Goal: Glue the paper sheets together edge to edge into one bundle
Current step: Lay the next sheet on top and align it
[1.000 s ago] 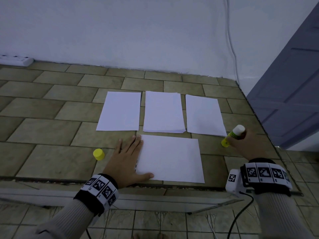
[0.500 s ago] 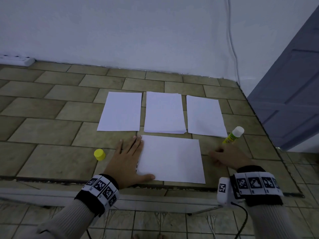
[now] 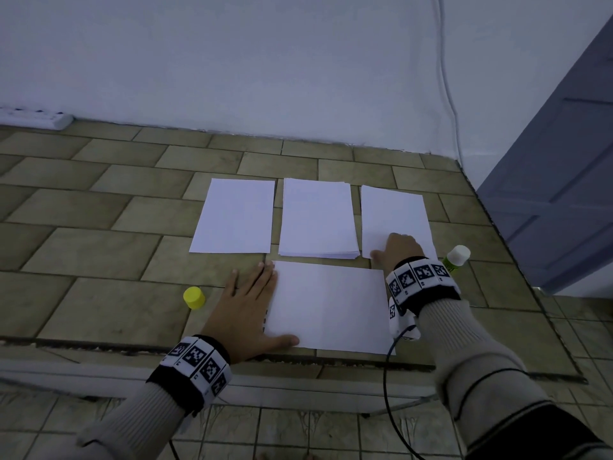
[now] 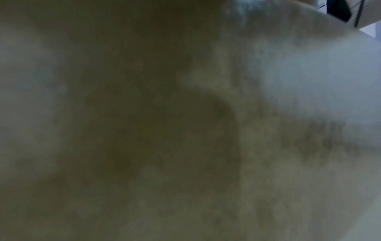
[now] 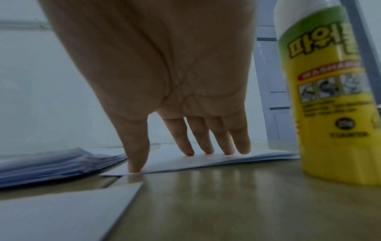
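Risk first: the right hand (image 3: 399,249) has its straight fingertips (image 5: 188,152) and thumb pressed on the near-left corner of the right sheet (image 3: 394,217), holding nothing, so if it drags that sheet toward the near sheet (image 3: 328,307) w/o lifting, the corner could buckle or crease, and it may well slide skewed so the edges won't meet square. The glue stick (image 3: 456,258) stands uncapped just beside the right wrist; a sleeve or wrist swing could knock it over or smear glue on the tiled worktop (image 3: 99,254). Its yellow cap (image 3: 194,297) sits apart, left of the left hand (image 3: 247,310). The left hand lies flat and open, fingers on the near sheet's left edge; if it eases off, that sheet prob. shifts. Left wrist view is too blurred to add anything. Orientation: near sheet lies w/ long axis left-right; the right sheet, the middle stack (image 3: 316,220) and the left sheet (image 3: 235,217) in the back row run long axis front-to-back, toward the wall.
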{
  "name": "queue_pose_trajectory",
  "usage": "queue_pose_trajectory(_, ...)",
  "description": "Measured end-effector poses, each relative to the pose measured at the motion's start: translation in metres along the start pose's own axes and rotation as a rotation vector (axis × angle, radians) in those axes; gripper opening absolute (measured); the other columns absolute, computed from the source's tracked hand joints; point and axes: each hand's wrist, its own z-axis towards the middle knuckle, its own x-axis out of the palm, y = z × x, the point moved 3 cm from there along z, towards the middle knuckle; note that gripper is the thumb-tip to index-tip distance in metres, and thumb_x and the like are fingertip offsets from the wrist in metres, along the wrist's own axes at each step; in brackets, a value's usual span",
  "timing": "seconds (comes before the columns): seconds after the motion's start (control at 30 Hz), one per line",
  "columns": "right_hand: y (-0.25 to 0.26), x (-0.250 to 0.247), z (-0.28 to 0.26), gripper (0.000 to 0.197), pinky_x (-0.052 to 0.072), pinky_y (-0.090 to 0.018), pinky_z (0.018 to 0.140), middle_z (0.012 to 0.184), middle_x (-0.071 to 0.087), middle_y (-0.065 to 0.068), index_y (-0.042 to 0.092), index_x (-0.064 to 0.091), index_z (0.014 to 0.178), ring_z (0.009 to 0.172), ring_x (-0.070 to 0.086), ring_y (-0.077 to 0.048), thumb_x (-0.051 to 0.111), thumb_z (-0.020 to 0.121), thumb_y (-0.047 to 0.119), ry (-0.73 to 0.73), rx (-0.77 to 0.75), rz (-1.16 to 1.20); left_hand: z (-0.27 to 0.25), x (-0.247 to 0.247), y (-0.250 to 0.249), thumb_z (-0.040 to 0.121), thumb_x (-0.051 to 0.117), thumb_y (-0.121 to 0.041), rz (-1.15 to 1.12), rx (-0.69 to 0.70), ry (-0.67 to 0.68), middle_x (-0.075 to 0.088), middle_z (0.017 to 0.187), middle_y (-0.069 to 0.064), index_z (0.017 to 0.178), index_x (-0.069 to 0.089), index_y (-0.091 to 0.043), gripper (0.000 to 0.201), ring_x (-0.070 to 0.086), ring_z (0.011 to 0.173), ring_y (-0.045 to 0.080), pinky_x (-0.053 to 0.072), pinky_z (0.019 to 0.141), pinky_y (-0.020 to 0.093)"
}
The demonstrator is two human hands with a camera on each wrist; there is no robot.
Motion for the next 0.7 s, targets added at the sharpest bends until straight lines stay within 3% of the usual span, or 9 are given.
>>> queue_pose_trajectory(0.07, -0.002, -0.002, 0.001, 0.031, 0.049, -0.037, 0.081, 0.110, 0.060, -0.017, 0.006, 0.052, 0.090, 0.102, 0.059, -0.034, 0.062, 0.089, 0.035, -0.024, -0.006, -0.001, -0.001, 0.000, -0.001, 0.060, 0.001, -0.100, 0.012, 0.001, 0.006, -0.018, 0.160, 0.001, 0.154, -0.006, -0.009, 0.131, -0.019, 0.147, 0.015, -0.011, 0.119, 0.050)
queue_pose_trajectory(0.13, -0.004, -0.006, 0.003, 0.031, 0.046, -0.034, 0.075, 0.107, 0.062, -0.017, 0.007, 0.047, 0.083, 0.099, 0.060, -0.033, 0.064, 0.089, 0.032, -0.029, -0.008, -0.010, 0.000, 0.000, 0.000, 0.061, 0.002, -0.100, 0.006, 0.002, -0.011, -0.017, 0.160, 0.001, 0.154, -0.004, -0.009, 0.131, -0.017, 0.147, 0.015, -0.009, 0.119, 0.050)
queue_pose_trajectory(0.2, -0.005, -0.009, 0.004, 0.028, 0.044, -0.033, 0.074, 0.109, 0.062, -0.018, 0.004, 0.053, 0.090, 0.102, 0.058, -0.033, 0.064, 0.089, 0.030, -0.023, -0.024, -0.019, 0.000, 0.000, 0.000, 0.062, 0.004, -0.100, 0.002, -0.004, -0.011, -0.017, 0.160, 0.001, 0.155, -0.003, -0.009, 0.130, -0.017, 0.147, 0.015, -0.009, 0.119, 0.050)
queue_pose_trajectory(0.27, -0.009, -0.010, 0.007, 0.035, 0.046, -0.035, 0.079, 0.115, 0.060, -0.018, 0.001, 0.058, 0.108, 0.109, 0.055, -0.033, 0.065, 0.089, 0.030, -0.010, -0.027, -0.015, 0.000, 0.001, 0.000, 0.061, 0.004, -0.100, 0.008, -0.004, -0.005, -0.018, 0.160, 0.000, 0.154, -0.005, -0.010, 0.130, -0.018, 0.147, 0.015, -0.009, 0.119, 0.050)
queue_pose_trajectory(0.4, -0.012, -0.010, 0.008, 0.048, 0.044, -0.038, 0.092, 0.127, 0.053, -0.018, 0.003, 0.051, 0.123, 0.119, 0.048, -0.033, 0.063, 0.090, 0.034, -0.001, -0.032, 0.004, 0.000, 0.001, 0.000, 0.061, 0.003, -0.100, 0.000, -0.001, -0.008, -0.017, 0.160, 0.001, 0.154, -0.004, -0.010, 0.130, -0.018, 0.147, 0.015, -0.010, 0.118, 0.049)
queue_pose_trajectory(0.5, -0.011, -0.004, 0.004, 0.069, 0.040, -0.044, 0.097, 0.135, 0.040, -0.018, 0.007, 0.040, 0.134, 0.126, 0.038, -0.036, 0.058, 0.088, 0.054, 0.001, -0.015, 0.014, 0.001, 0.000, 0.000, 0.059, -0.001, -0.100, 0.004, -0.006, 0.002, -0.021, 0.159, 0.001, 0.154, -0.008, -0.011, 0.130, -0.021, 0.146, 0.015, -0.012, 0.118, 0.049)
queue_pose_trajectory(0.6, -0.010, -0.001, 0.001, 0.077, 0.041, -0.045, 0.090, 0.129, 0.036, -0.015, 0.010, 0.044, 0.129, 0.121, 0.036, -0.034, 0.059, 0.079, 0.067, -0.004, -0.011, -0.052, 0.000, 0.000, 0.000, 0.060, 0.001, -0.100, -0.002, -0.004, -0.008, -0.018, 0.160, 0.001, 0.154, -0.007, -0.010, 0.130, -0.019, 0.147, 0.015, -0.011, 0.118, 0.049)
queue_pose_trajectory(0.7, -0.011, -0.004, 0.002, 0.070, 0.041, -0.044, 0.091, 0.127, 0.036, -0.015, 0.011, 0.048, 0.125, 0.120, 0.035, -0.033, 0.059, 0.081, 0.064, 0.020, -0.006, -0.069, 0.001, 0.002, 0.001, 0.061, 0.003, -0.100, -0.006, 0.000, -0.015, -0.018, 0.160, 0.001, 0.154, -0.005, -0.010, 0.130, -0.018, 0.147, 0.015, -0.012, 0.117, 0.048)
